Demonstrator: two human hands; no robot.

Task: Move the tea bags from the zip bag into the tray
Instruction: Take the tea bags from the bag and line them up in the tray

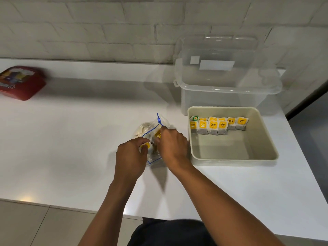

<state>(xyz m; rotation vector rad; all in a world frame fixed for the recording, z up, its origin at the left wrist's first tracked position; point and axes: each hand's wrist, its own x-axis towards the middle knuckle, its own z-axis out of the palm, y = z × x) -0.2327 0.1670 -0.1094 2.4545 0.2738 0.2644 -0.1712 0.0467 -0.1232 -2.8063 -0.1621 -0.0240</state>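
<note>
Both hands (pixel 130 157) (pixel 171 144) curl into the zip bag (pixel 152 130).

The right hand (pixel 170 144) covered the near side of the clear plastic zip bag with blue seal (pixel 152 132), so its grip could not be made out. The left hand (pixel 130 157) hid most of a yellow-tagged tea bag (pixel 146 145). Print on the yellow-tagged tea bags in the beige tray (pixel 220 125) was too small to read. The red flat packet (pixel 21 82) was blurred and cut off by the left edge.
</note>
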